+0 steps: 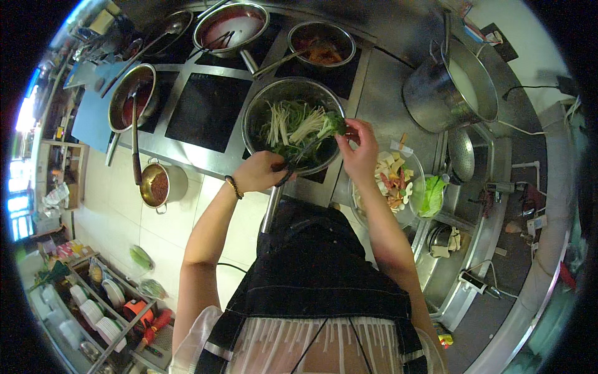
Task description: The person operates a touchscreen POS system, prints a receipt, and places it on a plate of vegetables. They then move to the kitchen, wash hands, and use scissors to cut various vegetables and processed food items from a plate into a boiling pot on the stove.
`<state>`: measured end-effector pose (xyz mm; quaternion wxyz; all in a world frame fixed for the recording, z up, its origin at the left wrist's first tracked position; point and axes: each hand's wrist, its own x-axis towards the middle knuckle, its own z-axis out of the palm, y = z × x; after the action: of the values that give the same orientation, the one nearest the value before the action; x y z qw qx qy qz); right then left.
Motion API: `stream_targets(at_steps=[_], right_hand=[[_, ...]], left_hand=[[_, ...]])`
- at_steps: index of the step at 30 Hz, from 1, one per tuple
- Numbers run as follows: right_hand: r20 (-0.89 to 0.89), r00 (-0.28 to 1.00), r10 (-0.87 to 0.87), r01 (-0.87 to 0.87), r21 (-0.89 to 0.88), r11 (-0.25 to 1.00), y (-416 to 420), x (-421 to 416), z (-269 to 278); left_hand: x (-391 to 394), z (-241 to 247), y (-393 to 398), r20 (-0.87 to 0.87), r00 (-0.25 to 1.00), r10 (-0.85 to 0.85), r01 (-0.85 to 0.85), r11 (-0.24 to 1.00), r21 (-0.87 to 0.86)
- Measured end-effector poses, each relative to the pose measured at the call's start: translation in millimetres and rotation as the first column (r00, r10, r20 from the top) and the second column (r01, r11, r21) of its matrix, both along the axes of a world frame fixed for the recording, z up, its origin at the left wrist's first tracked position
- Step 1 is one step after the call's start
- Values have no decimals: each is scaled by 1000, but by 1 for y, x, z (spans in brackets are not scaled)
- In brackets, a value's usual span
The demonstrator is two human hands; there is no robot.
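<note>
Over a steel saucepan [249, 140] on the cooktop, my left hand [262, 172] grips black-handled scissors [301, 156], their blades pointing up and right across the pan. My right hand [360, 146] pinches a broccoli floret [332, 124] at the pan's right rim. Two bundles of enoki mushrooms [279, 127] lie in the pan on dark leafy greens [299, 110]. The pan's handle [272, 210] points towards my apron. Beneath my right forearm is a clear bowl [356, 205] of cut vegetables and other pieces [392, 180].
Around the cooktop [210, 112] stand a pan of red sauce [148, 77], a pan with a whisk [233, 7], and a pan with a ladle [345, 35]. A tall stockpot [425, 103] is at right, by lettuce [430, 196]. A pot [175, 184] stands lower left.
</note>
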<state>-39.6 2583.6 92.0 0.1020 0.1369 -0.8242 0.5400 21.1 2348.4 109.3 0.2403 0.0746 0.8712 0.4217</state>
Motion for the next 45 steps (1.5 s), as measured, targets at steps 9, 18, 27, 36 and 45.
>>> stream_targets(at_steps=[9,18,27,36,45], right_hand=[[-113,991,-75,80,46,996,-11,11,-4],[-175,982,-77,66,-63,996,-23,21,-16],[-233,967,-100,100,-12,995,-37,31,-21],[195,970,-142,186,-232,955,-40,39,-64],[393,914,-106,277,-410,869,-44,18,-59]], left_hand=[[5,-1,-1,-10,1000,-27,27,1000,-13],[7,-10,-1,-78,989,-122,103,972,-212],[20,-24,-15,-102,989,-109,82,967,-240],[15,-25,-34,410,912,27,-149,951,269],[17,-68,-31,472,849,237,-400,872,283]])
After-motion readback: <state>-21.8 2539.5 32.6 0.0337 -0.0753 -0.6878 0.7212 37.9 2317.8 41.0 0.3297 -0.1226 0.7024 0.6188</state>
